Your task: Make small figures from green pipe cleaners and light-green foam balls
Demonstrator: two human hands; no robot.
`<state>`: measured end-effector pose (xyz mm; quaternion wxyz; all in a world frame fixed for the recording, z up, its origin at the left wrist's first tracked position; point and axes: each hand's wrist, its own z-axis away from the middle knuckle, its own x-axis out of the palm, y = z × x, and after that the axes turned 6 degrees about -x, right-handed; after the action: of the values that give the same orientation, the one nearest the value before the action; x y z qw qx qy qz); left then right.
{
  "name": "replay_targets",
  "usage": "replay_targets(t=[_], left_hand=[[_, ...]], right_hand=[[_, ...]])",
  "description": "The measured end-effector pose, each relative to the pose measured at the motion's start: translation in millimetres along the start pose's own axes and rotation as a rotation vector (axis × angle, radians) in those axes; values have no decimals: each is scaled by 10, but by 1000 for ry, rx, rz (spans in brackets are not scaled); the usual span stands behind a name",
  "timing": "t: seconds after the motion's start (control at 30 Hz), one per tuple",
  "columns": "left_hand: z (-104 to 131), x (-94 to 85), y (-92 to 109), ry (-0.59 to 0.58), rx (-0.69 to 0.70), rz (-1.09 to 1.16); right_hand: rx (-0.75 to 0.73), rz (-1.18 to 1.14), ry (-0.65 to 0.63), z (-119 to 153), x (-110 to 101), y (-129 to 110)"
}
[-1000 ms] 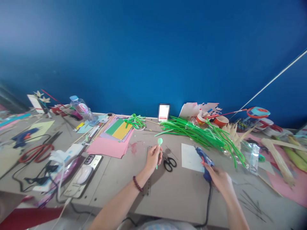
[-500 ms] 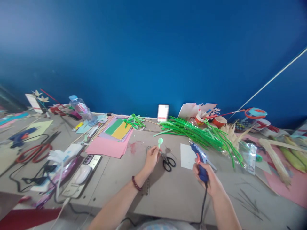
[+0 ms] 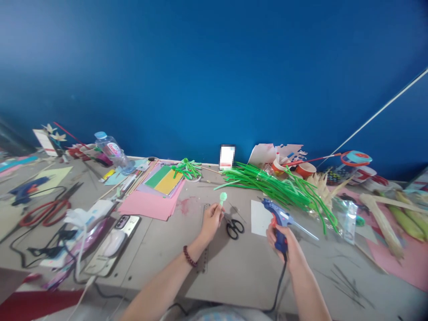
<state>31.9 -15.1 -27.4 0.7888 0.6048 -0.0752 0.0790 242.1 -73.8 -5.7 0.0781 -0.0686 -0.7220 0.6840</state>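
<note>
My left hand point(image 3: 211, 219), with a beaded bracelet on its wrist, pinches a small pale green piece with a round head and short stem point(image 3: 223, 197). Its exact kind I cannot make out. Black-handled scissors point(image 3: 235, 229) lie on the table just right of that hand, and a ruler point(image 3: 205, 258) runs partly beneath the wrist. My right hand point(image 3: 284, 238) is wrapped round a blue hot glue gun point(image 3: 280, 218), its nozzle pointing up and left above a white sheet point(image 3: 258, 217). A glue stick point(image 3: 306, 229) sticks out of the gun's back.
Green pipe cleaners point(image 3: 270, 185) lie heaped behind the glue gun. At left are pink paper point(image 3: 147, 204), a phone point(image 3: 113, 245), red-handled scissors point(image 3: 47, 213) and a bottle point(image 3: 112, 149). Corn husks point(image 3: 384, 227) lie at right. A blue wall point(image 3: 214, 80) closes the back.
My right hand has tilted the glue gun, so its glue stick now shows more plainly to the right. The left hand keeps its pinch on the green piece, nearly still.
</note>
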Motion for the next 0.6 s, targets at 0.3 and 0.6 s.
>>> replay_targets(t=[0.3,0.6], left_hand=[[15,1,-7,-58,-20,-56],[53,19,-1,-73,15,-122]], right_hand=[[219,-348,-195,71,243,-15],[99,-141,-251,103,452,152]])
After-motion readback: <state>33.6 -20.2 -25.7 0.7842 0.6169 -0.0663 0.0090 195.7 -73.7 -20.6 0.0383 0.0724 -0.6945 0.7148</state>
